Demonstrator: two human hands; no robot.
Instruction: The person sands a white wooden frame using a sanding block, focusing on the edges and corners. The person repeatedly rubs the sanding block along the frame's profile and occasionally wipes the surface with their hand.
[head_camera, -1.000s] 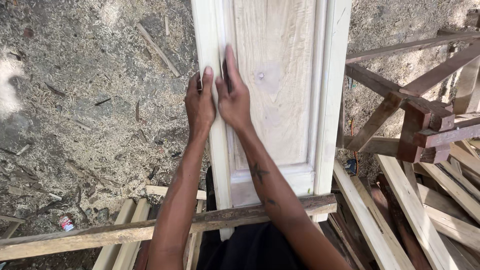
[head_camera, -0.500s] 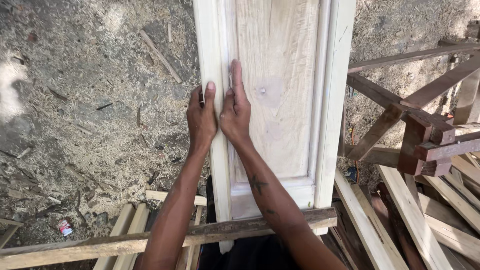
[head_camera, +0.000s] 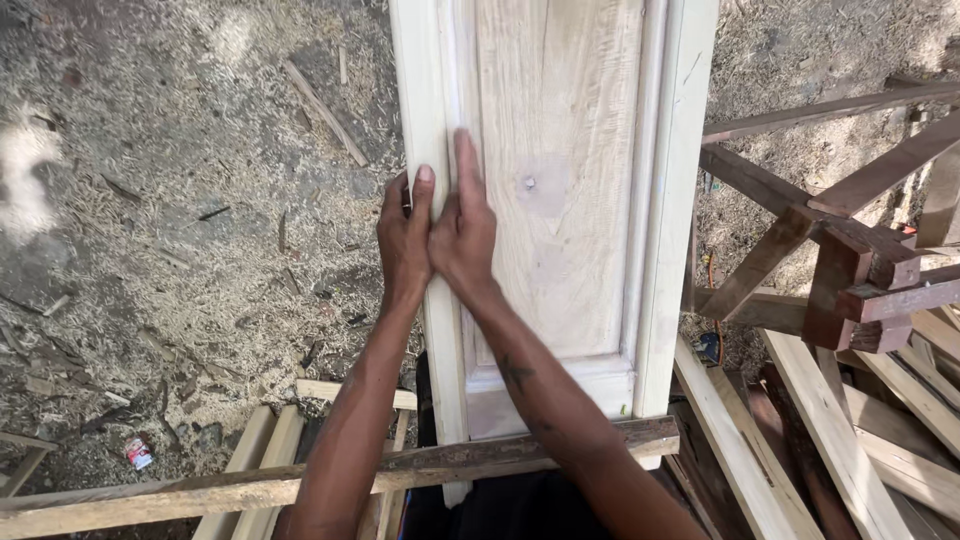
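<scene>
A pale unfinished wooden door panel (head_camera: 560, 180) with a raised frame runs away from me, resting on a rough wooden rail (head_camera: 330, 480). My left hand (head_camera: 403, 235) lies on the panel's left stile, its fingers curled over the outer edge. My right hand (head_camera: 465, 225) presses flat beside it, the fingers stretched along the groove between the stile and the inner panel. The two hands touch side by side. A small round knot (head_camera: 529, 183) marks the panel just right of my right hand.
Sawdust and wood chips cover the ground (head_camera: 180, 220) on the left. A dark wooden frame (head_camera: 830, 260) and stacked planks (head_camera: 860, 440) stand at the right. Pale boards (head_camera: 250, 455) lie under the rail, with a small red scrap (head_camera: 138, 452) on the ground.
Both hands have slid a little down the left stile toward me, still pressed together. The panel has stayed where it was.
</scene>
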